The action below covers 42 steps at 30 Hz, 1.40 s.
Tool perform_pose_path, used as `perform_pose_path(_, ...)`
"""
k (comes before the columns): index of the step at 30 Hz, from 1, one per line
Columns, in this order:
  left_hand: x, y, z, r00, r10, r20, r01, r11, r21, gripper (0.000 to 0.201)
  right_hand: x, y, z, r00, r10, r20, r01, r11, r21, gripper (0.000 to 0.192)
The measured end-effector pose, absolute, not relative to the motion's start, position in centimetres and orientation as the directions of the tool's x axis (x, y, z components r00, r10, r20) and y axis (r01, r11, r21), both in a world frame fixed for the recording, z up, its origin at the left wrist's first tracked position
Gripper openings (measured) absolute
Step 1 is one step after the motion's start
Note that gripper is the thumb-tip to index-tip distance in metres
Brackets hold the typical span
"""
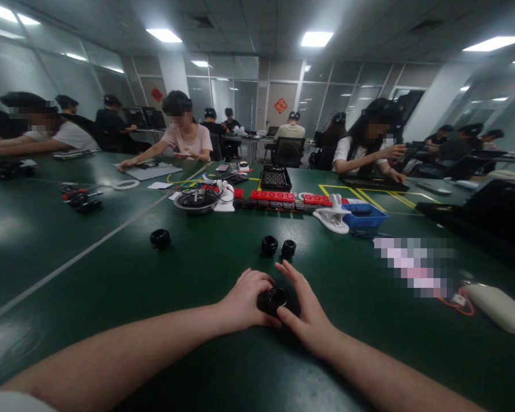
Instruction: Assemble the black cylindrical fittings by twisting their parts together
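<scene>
In front of me on the green table is a glossy black ring-shaped part (278,296) with a round opening facing up. My left hand (248,294) curls around its left side, fingers bent against it. On the other side, my right hand (304,303) has its fingers stretched upward and apart, with the thumb tip at or very near the part's front edge; I cannot tell if it touches. Beyond my hands stand two similar black ring parts, a larger one (269,246) and a smaller one (288,248). Another black ring part (160,239) sits farther left.
Across the table runs a row of red blocks (272,195), with a metal bowl of cables (196,200), white clip stand (332,214), blue bin (364,216) and black tray (276,178). A pale pouch (500,308) lies right. People sit opposite.
</scene>
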State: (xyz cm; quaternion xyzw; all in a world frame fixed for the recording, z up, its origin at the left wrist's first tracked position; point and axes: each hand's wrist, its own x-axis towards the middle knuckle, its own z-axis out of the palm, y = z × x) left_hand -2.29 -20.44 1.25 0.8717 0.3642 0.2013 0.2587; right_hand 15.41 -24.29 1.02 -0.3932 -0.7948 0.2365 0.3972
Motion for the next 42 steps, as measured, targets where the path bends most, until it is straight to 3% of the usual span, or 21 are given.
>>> perform_pose_path(8,-2.25,-20.35,1.3,0.654,0.743,0.144,0.544,-0.594,0.592,0.042,15.04,-24.11,0.99,-0.302,0.816,0.493,0.535,0.573,-0.621,0.07)
perform_pose_path(13,-2.25,-20.33,1.16,0.661,0.73,0.177,0.535,-0.623,0.571,0.043,14.87,-24.16,0.95,-0.305,0.801,0.516,0.562,0.588,-0.582,0.058)
perform_pose_path(22,-2.31,-20.29,0.82,0.654,0.733,0.185,0.543,-0.626,0.56,0.049,14.82,-24.35,1.12,-0.293,0.811,0.506,0.485,0.582,-0.653,0.048)
perform_pose_path(30,-2.31,-20.43,1.05,0.648,0.737,0.192,0.554,-0.629,0.545,0.054,15.35,-24.67,0.98,-0.407,0.762,0.503,0.405,0.644,-0.649,0.054)
perform_pose_path(34,-2.34,-20.34,0.97,0.653,0.73,0.204,0.548,-0.64,0.538,0.05,15.21,-24.59,1.15,-0.367,0.77,0.522,0.491,0.637,-0.595,0.055)
perform_pose_path(42,-2.33,-20.24,0.73,0.669,0.711,0.217,0.522,-0.658,0.543,0.041,14.7,-24.57,1.55,-0.259,0.812,0.524,0.564,0.567,-0.6,0.049)
